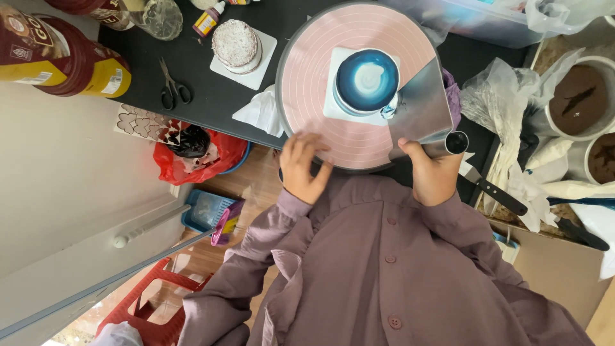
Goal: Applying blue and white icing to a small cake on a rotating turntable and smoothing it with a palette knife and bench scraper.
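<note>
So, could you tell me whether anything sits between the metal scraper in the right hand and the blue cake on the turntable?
Nothing visible does. The right hand holds the metal scraper with its edge right at the side of the blue cake; only a smear of icing shows where they meet. The left hand rests on the pink turntable rim, clear of both.

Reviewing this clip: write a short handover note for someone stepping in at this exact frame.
Left hand: fingers rest on the near rim of the pink turntable, holding nothing.
Right hand: grips a metal scraper with its edge against the side of the blue-iced cake.
The cake sits on a white square board at the turntable's centre.
Done: blue icing covers top and side.
Left: icing is bunched where the scraper meets the cake.
</note>
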